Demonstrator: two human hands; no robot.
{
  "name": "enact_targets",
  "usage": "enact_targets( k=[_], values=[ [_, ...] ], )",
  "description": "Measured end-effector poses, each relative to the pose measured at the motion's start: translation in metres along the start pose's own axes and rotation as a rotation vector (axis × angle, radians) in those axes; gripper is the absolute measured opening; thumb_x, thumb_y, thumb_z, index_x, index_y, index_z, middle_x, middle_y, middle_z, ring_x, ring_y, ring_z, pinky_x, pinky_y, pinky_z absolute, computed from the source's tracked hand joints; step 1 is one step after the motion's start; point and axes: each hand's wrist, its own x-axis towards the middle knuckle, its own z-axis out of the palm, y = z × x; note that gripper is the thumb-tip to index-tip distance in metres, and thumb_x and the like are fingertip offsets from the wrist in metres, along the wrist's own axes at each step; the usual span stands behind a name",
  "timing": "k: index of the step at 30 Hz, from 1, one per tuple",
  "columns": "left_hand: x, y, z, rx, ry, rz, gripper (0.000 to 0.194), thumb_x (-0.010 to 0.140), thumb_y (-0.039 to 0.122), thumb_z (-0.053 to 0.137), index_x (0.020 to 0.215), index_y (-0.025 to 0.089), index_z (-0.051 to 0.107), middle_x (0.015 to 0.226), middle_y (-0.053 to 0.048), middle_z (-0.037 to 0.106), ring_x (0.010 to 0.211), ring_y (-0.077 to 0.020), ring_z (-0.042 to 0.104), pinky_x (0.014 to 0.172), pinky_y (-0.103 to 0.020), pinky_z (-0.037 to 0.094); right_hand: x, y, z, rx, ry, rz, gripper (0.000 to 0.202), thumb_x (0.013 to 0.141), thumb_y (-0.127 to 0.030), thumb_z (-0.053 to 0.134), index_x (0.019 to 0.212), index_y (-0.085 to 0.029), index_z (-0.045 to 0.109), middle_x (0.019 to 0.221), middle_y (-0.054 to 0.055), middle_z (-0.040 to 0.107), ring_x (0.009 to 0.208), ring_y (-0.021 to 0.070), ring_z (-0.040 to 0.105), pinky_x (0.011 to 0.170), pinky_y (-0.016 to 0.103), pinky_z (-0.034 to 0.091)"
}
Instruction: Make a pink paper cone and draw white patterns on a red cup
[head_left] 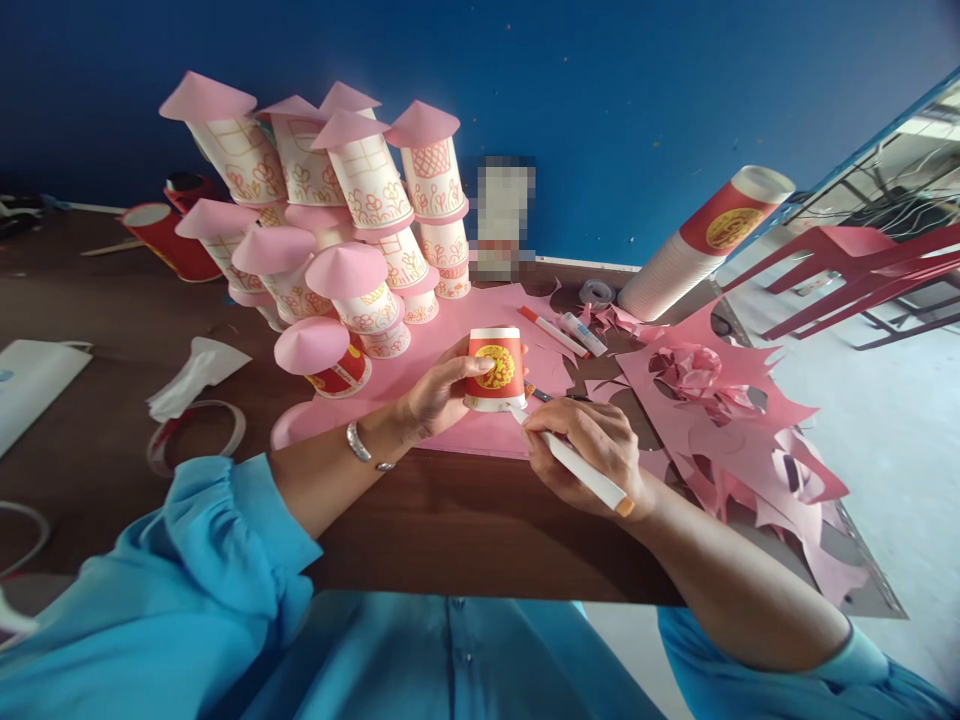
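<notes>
One red and white paper cup (501,378) with a gold round picture on it is up in the person's left hand (441,392), over the pink paper (465,437) on the brown table (487,530). The cup is upside down, with its wide mouth at the bottom, so I can't see inside it. The left thumb presses on the front and the other fingers curl around the back, squeezing the cup between them. The right hand (589,445) pinches a white marker (581,470) between thumb and fingers. The marker's tip is right by the cup's low rim; I can't tell if it touches.

Past the left hand stand lots of cup towers (371,185), with flowers drawn on them and pointy pink hats (349,130) on top. One short red cup (339,378) wears a pink hat too. Over on the right, a tall stack of cups (670,277) leans over, each cup tucked into the next, with a red one (720,222) at the top end. On the left, a red cup-shaped thing (176,248) lies tipped, and what it holds is hidden.
</notes>
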Motion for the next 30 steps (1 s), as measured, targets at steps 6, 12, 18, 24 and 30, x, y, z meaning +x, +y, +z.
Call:
enact_targets(
  k=[6, 12, 18, 24, 30],
  values=[
    [-0.0013, -0.0020, -0.0045, 0.096, 0.046, 0.012, 0.033, 0.093, 0.040, 0.082, 0.118, 0.020, 0.075, 0.114, -0.011, 0.080, 0.107, -0.0292, 0.078, 0.090, -0.042, 0.065, -0.0003, 0.0005, -0.0002, 0.005, -0.008, -0.008, 0.019, 0.101, -0.007, 0.066, 0.104, -0.025, 0.062, 0.074, -0.004, 0.075, 0.058, 0.0137, 0.073, 0.057, 0.023, 0.056],
    [-0.0012, -0.0004, -0.0035, 0.120, 0.011, 0.004, 0.034, 0.094, 0.042, 0.081, 0.118, 0.019, 0.074, 0.116, -0.010, 0.078, 0.108, -0.0283, 0.076, 0.088, -0.039, 0.063, -0.0010, 0.0011, -0.0009, -0.015, -0.032, -0.009, 0.019, 0.101, -0.007, 0.066, 0.104, -0.025, 0.060, 0.074, -0.004, 0.076, 0.058, 0.0127, 0.073, 0.055, 0.022, 0.054],
    [-0.0011, -0.0017, -0.0081, 0.159, 0.008, 0.015, 0.035, 0.096, 0.042, 0.078, 0.123, 0.020, 0.075, 0.120, -0.013, 0.079, 0.110, -0.0299, 0.077, 0.090, -0.043, 0.064, -0.0017, 0.0021, -0.0008, -0.019, -0.040, 0.001, 0.018, 0.101, -0.008, 0.065, 0.104, -0.025, 0.061, 0.075, -0.004, 0.077, 0.059, 0.0126, 0.073, 0.055, 0.022, 0.054],
    [-0.0003, 0.0002, -0.0020, 0.117, 0.017, -0.012, 0.039, 0.092, 0.042, 0.081, 0.124, 0.021, 0.076, 0.116, -0.010, 0.079, 0.107, -0.0280, 0.076, 0.089, -0.040, 0.063, -0.0010, 0.0010, -0.0012, -0.034, -0.047, 0.009, 0.017, 0.101, -0.009, 0.066, 0.103, -0.025, 0.060, 0.076, -0.004, 0.077, 0.058, 0.0128, 0.073, 0.056, 0.023, 0.054],
    [-0.0010, 0.0016, 0.0008, 0.106, 0.016, -0.015, 0.037, 0.091, 0.040, 0.083, 0.122, 0.021, 0.074, 0.111, -0.008, 0.078, 0.103, -0.0268, 0.075, 0.087, -0.039, 0.062, 0.0000, -0.0011, -0.0022, -0.033, -0.060, 0.018, 0.016, 0.100, -0.009, 0.063, 0.099, -0.025, 0.059, 0.072, -0.005, 0.075, 0.053, 0.0118, 0.070, 0.054, 0.023, 0.051]
  ],
)
